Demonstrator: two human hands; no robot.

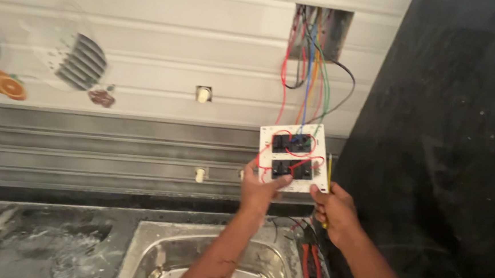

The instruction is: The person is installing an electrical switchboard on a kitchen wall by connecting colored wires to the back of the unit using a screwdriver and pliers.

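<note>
Switch plate [293,158]: a white square plate held back side out, with black switch blocks and red looped wires on it; it hangs just below the wall opening [321,32].
Left hand [260,190]: fingers closed on the plate's lower left edge, thumb pressed on its back.
Right hand [336,210]: clamped on the plate's lower right corner and on a thin yellow screwdriver [328,178] that stands upright along the plate's right edge.
Wires [309,68]: red, blue, green, orange and black, running from the opening down to the plate.
Sink [138,247]: steel, below the plate.
Pliers [310,265]: red-handled, on the sink's rim, right below the plate.
</note>
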